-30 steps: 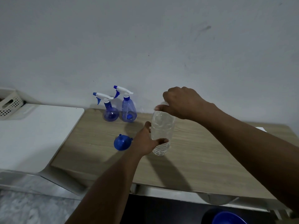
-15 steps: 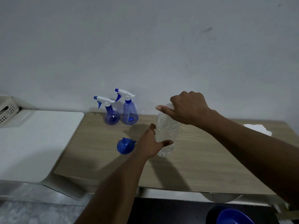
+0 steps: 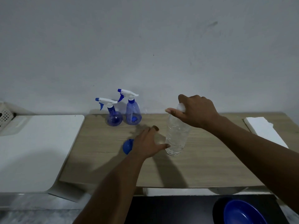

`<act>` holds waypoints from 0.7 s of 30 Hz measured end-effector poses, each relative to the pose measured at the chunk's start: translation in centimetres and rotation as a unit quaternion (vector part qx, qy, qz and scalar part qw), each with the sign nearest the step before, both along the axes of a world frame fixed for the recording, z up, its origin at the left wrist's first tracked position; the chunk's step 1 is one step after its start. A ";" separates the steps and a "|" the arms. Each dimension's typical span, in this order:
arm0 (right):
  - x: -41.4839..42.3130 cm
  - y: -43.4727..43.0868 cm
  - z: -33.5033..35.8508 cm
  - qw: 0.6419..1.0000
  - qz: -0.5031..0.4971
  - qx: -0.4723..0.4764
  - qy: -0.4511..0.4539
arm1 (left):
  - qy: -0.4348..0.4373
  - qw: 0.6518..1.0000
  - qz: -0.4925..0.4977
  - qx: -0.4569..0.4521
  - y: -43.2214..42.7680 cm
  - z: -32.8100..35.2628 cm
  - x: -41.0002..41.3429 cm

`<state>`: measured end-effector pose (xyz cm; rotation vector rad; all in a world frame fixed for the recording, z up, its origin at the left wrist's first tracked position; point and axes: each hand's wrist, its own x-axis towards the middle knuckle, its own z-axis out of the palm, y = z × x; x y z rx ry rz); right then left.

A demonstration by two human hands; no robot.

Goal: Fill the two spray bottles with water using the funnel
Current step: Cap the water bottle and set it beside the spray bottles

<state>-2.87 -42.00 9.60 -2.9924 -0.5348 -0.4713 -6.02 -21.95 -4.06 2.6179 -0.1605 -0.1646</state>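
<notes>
The right hand (image 3: 197, 110) comes down from above and curls its fingers round the white cap (image 3: 181, 107) of a clear water bottle (image 3: 177, 136), gripping the top. The bottle stands on the wooden surface (image 3: 213, 160), leaning slightly with its top towards the right.

The left hand (image 3: 148, 143) is beside the bottle's lower half with fingers spread and straight, holding nothing. Its thumb tip reaches the bottle's lower left side and seems to touch it; the other fingers stand apart from it.

The blue funnel (image 3: 127, 146) lies on the surface just left of the left hand, which hides part of it.

At the back of the surface, against the wall (image 3: 145, 46), stand a round spray bottle (image 3: 114, 118) and a tall spray bottle (image 3: 133, 113), side by side and touching or nearly so. Both are blue with white trigger heads on and nozzles pointing left. They are well apart from the water bottle.

A white table (image 3: 35, 143) adjoins the surface on the left, with a white basket (image 3: 4, 115) at its far edge. A white sheet (image 3: 265, 130) lies at the surface's right end. A blue bowl (image 3: 242, 214) sits below the near edge, bottom right.
</notes>
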 end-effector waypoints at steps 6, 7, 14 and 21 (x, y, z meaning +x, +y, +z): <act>0.5 0.0 0.1 0.997 0.000 0.060 0.041 | 0.061 0.966 0.060 0.244 6.9 -0.3 1.7; 0.6 0.1 0.2 0.996 0.004 0.074 0.047 | 0.086 0.965 0.056 0.241 7.6 -0.5 1.9; 2.6 0.1 0.7 0.988 0.000 0.144 0.046 | 0.110 0.974 0.023 0.196 8.7 -1.4 3.7; 7.7 -1.3 1.8 0.989 -0.010 0.136 0.052 | 0.055 0.987 0.012 0.153 5.8 0.0 10.0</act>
